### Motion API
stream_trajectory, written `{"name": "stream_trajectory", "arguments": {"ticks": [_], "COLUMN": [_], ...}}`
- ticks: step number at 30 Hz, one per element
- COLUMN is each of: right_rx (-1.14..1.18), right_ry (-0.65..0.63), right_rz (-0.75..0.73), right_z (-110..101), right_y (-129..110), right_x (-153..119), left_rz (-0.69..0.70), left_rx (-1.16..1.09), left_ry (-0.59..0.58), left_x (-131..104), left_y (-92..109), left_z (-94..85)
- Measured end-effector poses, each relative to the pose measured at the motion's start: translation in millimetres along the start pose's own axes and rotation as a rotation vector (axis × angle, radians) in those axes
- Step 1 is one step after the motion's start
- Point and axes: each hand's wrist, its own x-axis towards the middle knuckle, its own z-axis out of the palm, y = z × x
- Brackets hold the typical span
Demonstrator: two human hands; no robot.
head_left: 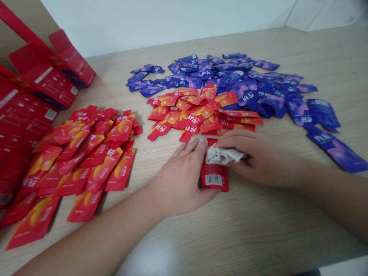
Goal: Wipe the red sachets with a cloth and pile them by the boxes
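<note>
A red sachet (214, 178) lies barcode side up on the table between my hands. My left hand (184, 174) holds it from the left, with the thumb at its lower edge and the fingers along its upper left side. My right hand (255, 157) pinches a crumpled white cloth (222, 155) and presses it on the upper part of the sachet. Just beyond my hands is a pile of red and orange sachets (191, 117). The cloth and my fingers hide part of the sachet.
Another heap of red and orange sachets (89, 153) lies at the left. Many blue-purple sachets (244, 90) are spread along the back and right. Red cartons with raised flaps (43, 76) stand at the far left. A white wall (172, 23) bounds the table (258, 234) behind.
</note>
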Motion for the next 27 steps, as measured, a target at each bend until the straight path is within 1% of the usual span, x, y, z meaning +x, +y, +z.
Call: {"name": "stream_trajectory", "arguments": {"ticks": [2,4,5,6,9,12,15,17,18,20,21,22,24,26,27], "right_rx": [0.132,0.209,0.217,0.21,0.134,-0.048,-0.233,-0.276,-0.264,-0.176,-0.11,-0.04,0.071,0.116,0.124], "right_ry": [-0.153,-0.311,-0.355,-0.371,-0.319,-0.199,-0.066,0.026,0.059,0.073,0.041,-0.022,-0.188,-0.303,-0.332], "right_rz": [-0.055,-0.054,-0.037,-0.023,-0.012,0.033,0.077,0.067,0.05,-0.003,-0.029,-0.052,-0.065,-0.042,-0.034], "right_z": [-5.1,-6.3,-5.5,-4.1,2.2,8.0,9.6,6.5,3.8,-2.4,-5.3,-7.5,-9.3,-8.1,-7.0], "right_y": [-13.4,-24.9,-28.4,-29.6,-19.1,5.5,26.6,31.1,29.7,20.3,13.4,5.8,-8.4,-17.7,-20.0], "right_x": [-1.2,-1.2,-0.5,0.7,6.3,11.6,12.6,10.7,9.2,5.9,4.3,2.8,0.5,-0.4,-0.3], "left_rz": [-0.007,-0.008,-0.003,0.004,0.011,-0.028,-0.043,-0.031,-0.025,-0.004,0.009,0.021,0.043,0.053,0.057], "left_rx": [0.003,0.007,0.007,0.005,-0.015,-0.028,-0.027,-0.021,-0.018,-0.021,-0.027,-0.035,-0.049,-0.051,-0.047], "left_ry": [-0.02,-0.051,-0.058,-0.057,-0.022,0.001,-0.014,-0.016,-0.009,0.014,0.026,0.037,0.052,0.064,0.069], "left_x": [-0.2,-0.4,-0.6,-0.7,-0.7,0.3,1.1,1.1,0.9,0.4,0.1,-0.1,-0.7,-1.5,-2.0], "left_y": [-0.4,0.1,0.7,1.5,4.6,6.7,6.2,4.7,3.6,0.9,-0.7,-2.2,-5.4,-8.1,-9.1], "left_z": [0.0,0.0,0.1,0.1,-1.0,-3.6,-5.6,-5.4,-4.7,-2.3,-0.6,1.3,5.3,8.7,9.7]}}
